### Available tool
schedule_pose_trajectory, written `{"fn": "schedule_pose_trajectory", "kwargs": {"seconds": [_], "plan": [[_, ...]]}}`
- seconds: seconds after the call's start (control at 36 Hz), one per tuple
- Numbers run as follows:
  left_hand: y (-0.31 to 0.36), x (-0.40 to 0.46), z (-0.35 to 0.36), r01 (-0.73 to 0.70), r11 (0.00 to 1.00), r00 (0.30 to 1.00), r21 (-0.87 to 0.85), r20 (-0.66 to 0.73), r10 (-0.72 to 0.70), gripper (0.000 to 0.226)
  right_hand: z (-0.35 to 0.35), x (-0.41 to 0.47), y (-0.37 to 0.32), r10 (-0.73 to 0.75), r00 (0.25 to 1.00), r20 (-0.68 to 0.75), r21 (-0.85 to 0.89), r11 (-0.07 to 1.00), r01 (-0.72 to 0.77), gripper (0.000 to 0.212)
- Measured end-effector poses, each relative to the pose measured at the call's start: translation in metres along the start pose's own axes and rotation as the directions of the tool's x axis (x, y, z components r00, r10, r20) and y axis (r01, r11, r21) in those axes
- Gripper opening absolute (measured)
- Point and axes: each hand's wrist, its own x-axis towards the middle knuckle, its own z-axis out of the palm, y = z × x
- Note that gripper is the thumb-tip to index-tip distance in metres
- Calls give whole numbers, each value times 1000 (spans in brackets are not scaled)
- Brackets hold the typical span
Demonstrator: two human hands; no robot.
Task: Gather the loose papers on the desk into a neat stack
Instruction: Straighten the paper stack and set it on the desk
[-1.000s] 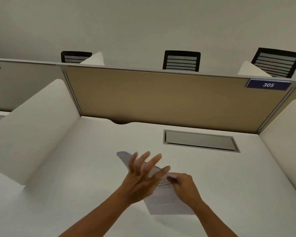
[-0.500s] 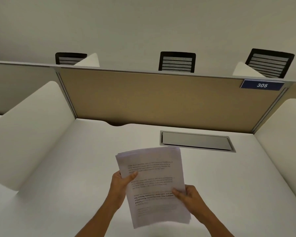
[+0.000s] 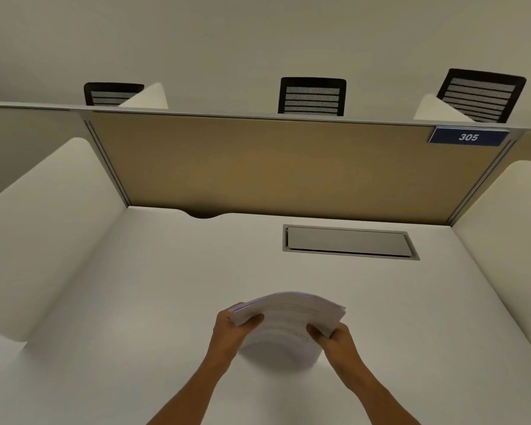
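Observation:
A stack of white printed papers (image 3: 288, 320) is held above the white desk (image 3: 135, 302), near its front middle. The sheets bow upward and tilt away from me, with their far edges fanned slightly. My left hand (image 3: 230, 331) grips the stack's left side, thumb on top. On the right side my right hand (image 3: 334, 337) grips it, thumb on the printed face. The lower part of the stack is blurred and close to the desk surface; whether it touches is unclear.
A closed grey cable hatch (image 3: 350, 242) is set into the desk at the back right. A tan partition (image 3: 258, 167) with a blue 305 plate (image 3: 468, 137) closes the back. White side dividers (image 3: 43, 225) flank the desk. Black chair backs (image 3: 312, 96) show beyond.
The papers went from lying on the desk under my hands, to held up facing me, to now tipped forward and lower, bowed between both hands.

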Motion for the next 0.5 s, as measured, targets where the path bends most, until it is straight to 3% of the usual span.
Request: {"fn": "schedule_pose_trajectory", "kwargs": {"seconds": [0.22,0.36,0.5], "plan": [[5,7,-5,-95,990,995,-101,-46,90,19,-2,3,-1,-21,1000,-6,7,1000,21,28],[15,7,-1,-222,959,972,-177,-119,203,46,-3,7,-3,-24,999,-21,16,1000,25,29],[15,12,7,-247,958,952,-145,-221,212,35,0,8,-5,-20,1000,-7,4,1000,20,27]]}}
